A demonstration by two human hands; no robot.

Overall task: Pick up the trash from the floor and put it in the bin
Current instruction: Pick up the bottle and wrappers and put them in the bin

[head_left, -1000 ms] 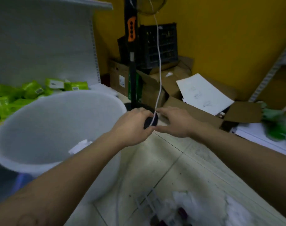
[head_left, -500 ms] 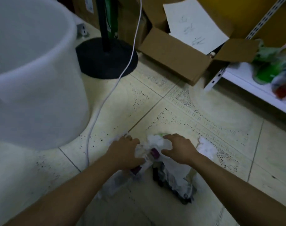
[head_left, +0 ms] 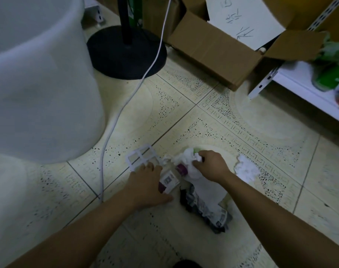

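Both your hands are down on the tiled floor, low centre of the frame, working the trash pile.

Your left hand lies palm-down over a clear plastic bottle with a printed label and a purple cap end; fingers curl along its left side, but whether they have closed round it you cannot tell from here. Just above those fingers sits a white plastic grid piece, flat on the tile.

Your right hand is closed on a wad of crumpled white tissue (a bit of green shows at its top edge). The wad touches the bottle's purple end.

Below the right hand: a flat white sheet lying over a dark crumpled wrapper, running toward lower right. A separate white tissue clump lies loose on the tile just right of your right wrist, apart from the rest.

The bin, a big white tub, fills the upper left of the frame, well apart from the pile. A white cable trails between bin and pile. Upper centre: black round stand base. Upper right: open cardboard box with a scribbled white sheet on it, and a white shelf at the right edge holding blurred green packets.
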